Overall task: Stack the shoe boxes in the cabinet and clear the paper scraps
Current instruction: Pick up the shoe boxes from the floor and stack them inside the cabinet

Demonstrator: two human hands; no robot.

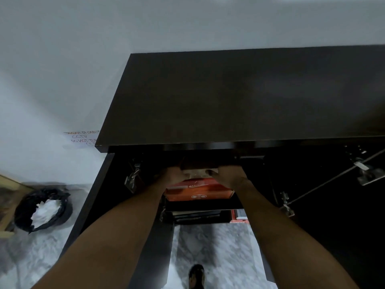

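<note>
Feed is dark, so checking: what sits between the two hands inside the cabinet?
In the head view, a pale box sits between the left hand and the right hand, held from both sides, right above the orange shoe box.

The cabinet (239,97) is dark wood-look board, its top matt and smooth. Its hinges (132,178) are bright metal. The orange shoe box (198,189) is smooth cardboard. The floor (212,247) looks like marble, and the bin bag (25,207) is glossy black plastic.
</note>
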